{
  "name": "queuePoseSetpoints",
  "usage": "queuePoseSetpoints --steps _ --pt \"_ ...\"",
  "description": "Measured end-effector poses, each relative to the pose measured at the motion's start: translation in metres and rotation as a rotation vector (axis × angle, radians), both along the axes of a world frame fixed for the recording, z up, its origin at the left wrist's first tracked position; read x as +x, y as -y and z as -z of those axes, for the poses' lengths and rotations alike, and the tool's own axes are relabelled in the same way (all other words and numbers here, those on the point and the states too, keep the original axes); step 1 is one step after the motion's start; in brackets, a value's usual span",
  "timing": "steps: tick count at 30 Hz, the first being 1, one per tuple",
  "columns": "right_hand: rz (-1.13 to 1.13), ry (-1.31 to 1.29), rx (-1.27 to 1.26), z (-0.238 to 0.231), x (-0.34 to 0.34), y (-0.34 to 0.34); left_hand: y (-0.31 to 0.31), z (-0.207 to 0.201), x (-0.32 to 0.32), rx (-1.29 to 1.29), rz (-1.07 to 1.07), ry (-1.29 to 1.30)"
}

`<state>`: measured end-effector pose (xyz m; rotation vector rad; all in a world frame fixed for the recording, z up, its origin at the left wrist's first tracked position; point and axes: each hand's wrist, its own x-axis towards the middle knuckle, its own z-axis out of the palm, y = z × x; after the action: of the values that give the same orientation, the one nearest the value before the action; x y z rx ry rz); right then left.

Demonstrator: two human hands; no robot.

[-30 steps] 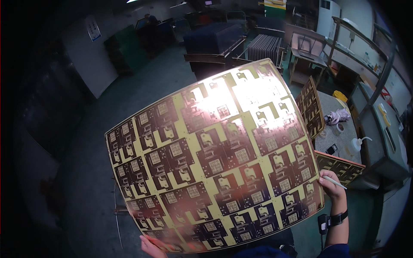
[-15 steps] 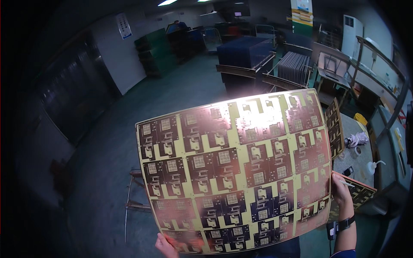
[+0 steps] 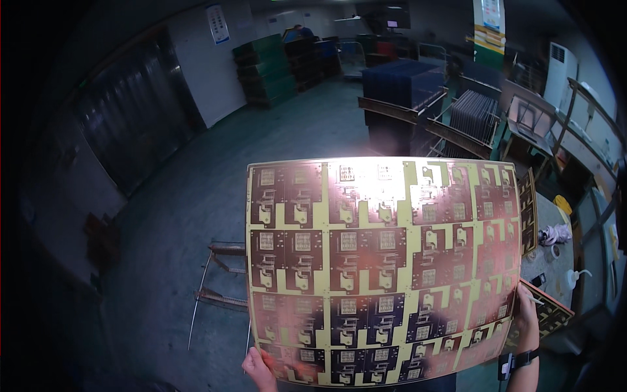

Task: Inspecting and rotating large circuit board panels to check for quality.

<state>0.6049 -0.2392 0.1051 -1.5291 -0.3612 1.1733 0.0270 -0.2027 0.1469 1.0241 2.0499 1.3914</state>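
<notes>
- Green floor (image 3: 287, 124) is stretching back under dim light in the head view, with green crates (image 3: 263, 72) and a dark stack (image 3: 401, 85) standing toward the rear.
- One large, copper-and-yellow board (image 3: 369, 261) is filling the lower middle of this view, its patterned face showing to the wearer and bright glare washing over its upper rows.
- Left hand (image 3: 260, 370) is holding the lower left corner: its fingers are closing on the rim, with the thumb showing and the rest hiding behind.
- Right hand (image 3: 526, 310) is gripping the right edge, below the middle; a pale stick (image 3: 535, 301) is poking out of the same grip.
- Just beyond, a tilted board (image 3: 554, 313) is lying beside the counter (image 3: 555, 268), and an upright board (image 3: 528, 212) is peeping past the right edge; whether either is touching the large one, I cannot tell.
- For a good hold, I would be keeping the fingers on the rim and off the pattern, supporting both sides evenly so that the wide sheet is not bowing.
- Tilting gently should be moving the glare off the upper rows.
- The stick's tip should be pointing away from the copper, and the right edge should be staying clear of its neighbours.
</notes>
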Motion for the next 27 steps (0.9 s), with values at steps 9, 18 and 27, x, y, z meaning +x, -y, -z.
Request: queuePoseSetpoints --steps 9,18,27 --pt "-0.007 -0.066 0.104 0.022 0.003 0.013 0.005 -0.016 -0.005 -0.074 0.042 0.083" --pt "0.100 -0.034 0.104 0.042 -0.005 0.013 0.002 -0.025 -0.009 -0.054 0.042 0.084" --pt "0.178 0.005 0.126 0.053 -0.010 0.015 0.003 -0.031 -0.014 -0.075 0.081 0.109"
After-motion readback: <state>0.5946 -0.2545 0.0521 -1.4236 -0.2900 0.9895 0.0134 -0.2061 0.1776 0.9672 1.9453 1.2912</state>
